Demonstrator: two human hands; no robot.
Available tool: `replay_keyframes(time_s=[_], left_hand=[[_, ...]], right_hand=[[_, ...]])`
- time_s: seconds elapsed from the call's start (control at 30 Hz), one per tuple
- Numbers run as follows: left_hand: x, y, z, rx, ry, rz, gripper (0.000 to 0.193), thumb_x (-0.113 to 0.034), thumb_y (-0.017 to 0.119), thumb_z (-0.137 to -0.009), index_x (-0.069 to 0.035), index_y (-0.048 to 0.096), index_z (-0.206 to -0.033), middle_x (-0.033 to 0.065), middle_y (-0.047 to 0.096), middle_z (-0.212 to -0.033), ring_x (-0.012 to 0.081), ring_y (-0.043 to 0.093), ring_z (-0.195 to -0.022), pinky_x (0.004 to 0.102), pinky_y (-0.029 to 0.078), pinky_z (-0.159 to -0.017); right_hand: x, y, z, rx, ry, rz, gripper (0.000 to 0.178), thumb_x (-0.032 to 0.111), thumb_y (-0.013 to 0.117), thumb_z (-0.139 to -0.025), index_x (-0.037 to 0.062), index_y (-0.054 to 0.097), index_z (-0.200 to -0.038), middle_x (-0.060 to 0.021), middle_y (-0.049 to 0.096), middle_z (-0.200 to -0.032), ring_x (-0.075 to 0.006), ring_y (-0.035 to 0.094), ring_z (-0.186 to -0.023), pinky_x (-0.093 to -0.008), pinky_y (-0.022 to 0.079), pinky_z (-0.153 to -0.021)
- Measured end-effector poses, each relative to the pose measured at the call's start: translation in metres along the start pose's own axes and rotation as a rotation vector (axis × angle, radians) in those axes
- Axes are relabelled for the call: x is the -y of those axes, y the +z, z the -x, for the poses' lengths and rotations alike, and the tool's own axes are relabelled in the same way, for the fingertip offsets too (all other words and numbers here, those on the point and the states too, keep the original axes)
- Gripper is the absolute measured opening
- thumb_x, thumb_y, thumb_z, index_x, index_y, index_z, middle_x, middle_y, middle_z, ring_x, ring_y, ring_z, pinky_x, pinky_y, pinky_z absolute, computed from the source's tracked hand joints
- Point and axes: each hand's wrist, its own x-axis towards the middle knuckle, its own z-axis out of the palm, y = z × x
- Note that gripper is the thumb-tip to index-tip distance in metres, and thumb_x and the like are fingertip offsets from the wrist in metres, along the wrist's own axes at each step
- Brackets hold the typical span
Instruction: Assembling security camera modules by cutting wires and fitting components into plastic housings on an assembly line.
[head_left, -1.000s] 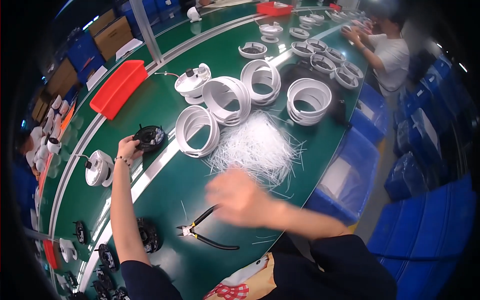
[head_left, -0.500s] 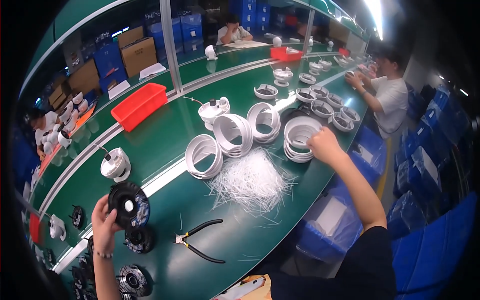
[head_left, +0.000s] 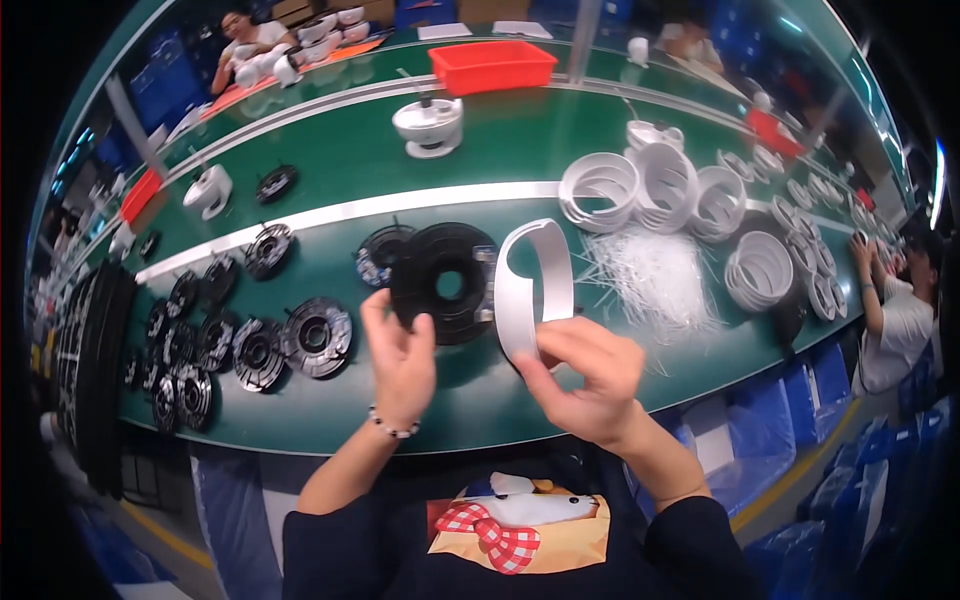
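Observation:
My left hand (head_left: 403, 365) grips a black round disc (head_left: 418, 275) with a hole in its middle and a circuit board along its edge. Held upright in my right hand (head_left: 590, 380) is a white plastic ring (head_left: 514, 310), thumb on its near side. Disc and ring are side by side over the bench; whether they touch, I cannot tell. Behind the disc, partly covered, lies another black disc (head_left: 372, 262) with a board. To the right, stacks of white rings (head_left: 665, 185) stand around a heap of thin white strips (head_left: 655, 280). The pliers seen earlier are not visible.
Several black discs with boards (head_left: 258, 352) lie on the left of the green bench. A white camera-like housing (head_left: 430, 125) stands beyond the pale line, before a red bin (head_left: 492, 68). Co-workers sit across the bench and at far right (head_left: 895, 310).
The view has swung left. My right hand has taken a white ring from the near stack and brought it beside the black disc, which my left hand still holds, now nearer the middle.

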Motion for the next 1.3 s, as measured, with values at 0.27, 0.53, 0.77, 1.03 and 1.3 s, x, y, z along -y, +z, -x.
replay_keyframes(time_s=[0.27, 0.53, 0.77, 1.03, 1.3], left_hand=[[0.003, -0.002, 0.024, 0.036, 0.022, 0.177, 0.047, -0.005, 0.049, -0.085, -0.004, 0.020, -0.121, 0.0132, 0.046, -0.112, 0.0141, 0.048, -0.097, 0.0278, 0.042, -0.083], [0.050, -0.034, 0.052, 0.363, -0.048, 0.764, 0.069, -0.045, 0.047, -0.079, 0.003, 0.033, -0.126, 0.0143, 0.046, -0.118, 0.0225, 0.048, -0.108, 0.0321, 0.038, -0.091], [0.037, -0.039, 0.032, 0.261, -0.127, 1.366, 0.076, -0.066, 0.029, -0.081, -0.003, 0.042, -0.122, 0.0152, 0.050, -0.117, 0.0273, 0.051, -0.103, 0.0418, 0.041, -0.089], [0.005, -0.030, 0.039, 0.075, -0.154, 1.028, 0.081, -0.066, 0.034, -0.079, -0.013, 0.019, -0.138, 0.0109, 0.021, -0.142, 0.0294, 0.025, -0.129, 0.0466, 0.021, -0.105], [0.000, -0.025, 0.034, 0.026, -0.156, 0.892, 0.087, -0.071, 0.036, -0.075, -0.010, 0.023, -0.135, 0.0113, 0.033, -0.134, 0.0264, 0.035, -0.122, 0.0430, 0.031, -0.101]], right_hand=[[0.010, 0.060, -0.007, 0.173, -0.199, -0.007, 0.013, 0.007, 0.067, -0.066, 0.0021, 0.060, -0.077, -0.0071, 0.060, -0.077, -0.0210, 0.058, -0.058, -0.0287, 0.047, -0.050], [0.027, 0.073, -0.015, 0.417, -0.229, -0.136, 0.009, 0.007, 0.066, -0.068, 0.0039, 0.063, -0.076, -0.0057, 0.060, -0.075, -0.0198, 0.057, -0.053, -0.0276, 0.046, -0.048], [0.037, 0.088, -0.019, 0.745, -0.203, -0.014, 0.018, 0.014, 0.068, -0.068, 0.0050, 0.062, -0.083, -0.0055, 0.059, -0.082, -0.0212, 0.058, -0.064, -0.0319, 0.047, -0.057], [0.040, 0.077, -0.048, 0.860, -0.174, 0.299, 0.099, 0.038, 0.076, -0.051, 0.0049, 0.028, -0.132, -0.0243, 0.018, -0.137, -0.0476, 0.018, -0.125, -0.0606, 0.019, -0.097], [0.015, 0.069, -0.055, 0.725, -0.100, 0.019, 0.109, 0.046, 0.078, -0.049, -0.0033, 0.025, -0.131, -0.0242, 0.028, -0.133, -0.0407, 0.028, -0.120, -0.0472, 0.024, -0.098]])
